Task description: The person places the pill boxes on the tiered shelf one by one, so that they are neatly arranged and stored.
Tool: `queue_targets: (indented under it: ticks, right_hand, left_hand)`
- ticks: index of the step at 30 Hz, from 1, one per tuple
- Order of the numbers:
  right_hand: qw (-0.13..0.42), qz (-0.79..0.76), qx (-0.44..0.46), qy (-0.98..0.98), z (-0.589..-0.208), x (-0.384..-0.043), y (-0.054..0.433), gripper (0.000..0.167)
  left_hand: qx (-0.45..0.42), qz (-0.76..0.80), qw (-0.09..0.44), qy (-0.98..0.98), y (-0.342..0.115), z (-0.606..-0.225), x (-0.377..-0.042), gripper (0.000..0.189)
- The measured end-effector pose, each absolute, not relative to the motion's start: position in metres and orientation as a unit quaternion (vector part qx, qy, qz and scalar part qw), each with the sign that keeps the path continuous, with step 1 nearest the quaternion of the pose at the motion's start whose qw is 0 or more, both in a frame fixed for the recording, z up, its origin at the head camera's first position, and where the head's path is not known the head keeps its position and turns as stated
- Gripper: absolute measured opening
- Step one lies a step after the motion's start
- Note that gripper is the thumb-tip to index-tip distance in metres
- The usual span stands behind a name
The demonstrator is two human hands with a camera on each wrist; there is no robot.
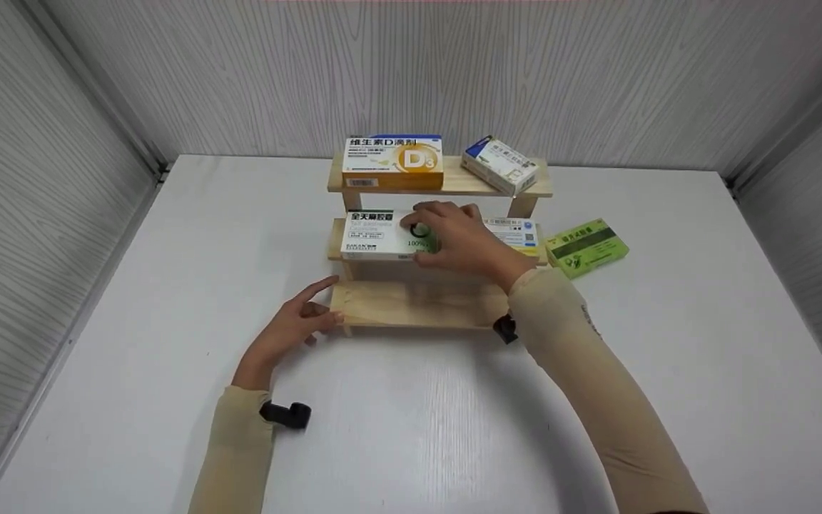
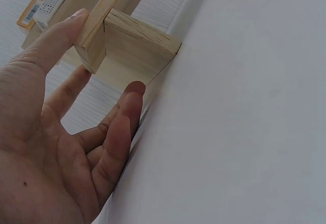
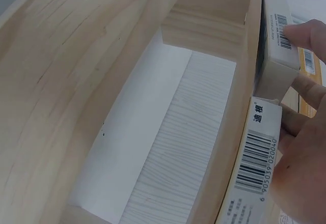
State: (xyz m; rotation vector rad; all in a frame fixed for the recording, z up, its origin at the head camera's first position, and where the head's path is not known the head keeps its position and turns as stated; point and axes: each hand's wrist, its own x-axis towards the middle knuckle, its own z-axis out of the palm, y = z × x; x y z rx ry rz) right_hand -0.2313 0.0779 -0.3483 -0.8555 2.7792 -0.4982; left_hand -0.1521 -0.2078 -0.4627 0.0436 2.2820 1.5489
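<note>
A three-tier wooden rack [image 1: 418, 303] stands on the white table. My right hand [image 1: 462, 239] grips the right end of a white-and-green medicine box [image 1: 375, 234] on the middle tier, thumb low at the front and fingers over the top. Partly hidden behind that hand, a white, blue and yellow box [image 1: 525, 235] sits on the same tier; the right wrist view shows the two box ends close together. At the rack's lowest tier, my left hand [image 1: 293, 325] holds the left end of the board between thumb and index finger, its other fingers loosely bent.
On the top tier sit an orange-and-white vitamin D box [image 1: 393, 163] and, set at an angle, a smaller white-and-blue box [image 1: 501, 165]. A green box [image 1: 587, 248] lies right of the rack. Pale wood-grain panels [image 1: 411, 78] enclose the table.
</note>
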Motion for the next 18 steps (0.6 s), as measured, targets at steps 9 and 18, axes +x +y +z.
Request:
queue_targets:
  ticks: [9,18]
  right_hand:
    - [0.095,-0.148,-0.298,0.938,-0.3489,-0.231,0.0714,0.048]
    - [0.075,-0.154,-0.297,0.939,-0.3462,-0.2298,0.0802,0.05]
  left_hand:
    - [0.016,0.552,0.181,0.814,-0.2093,-0.4722,-0.1543,0.07]
    - [0.013,0.559,0.187,0.808,-0.2098,-0.4707,-0.1548,0.07]
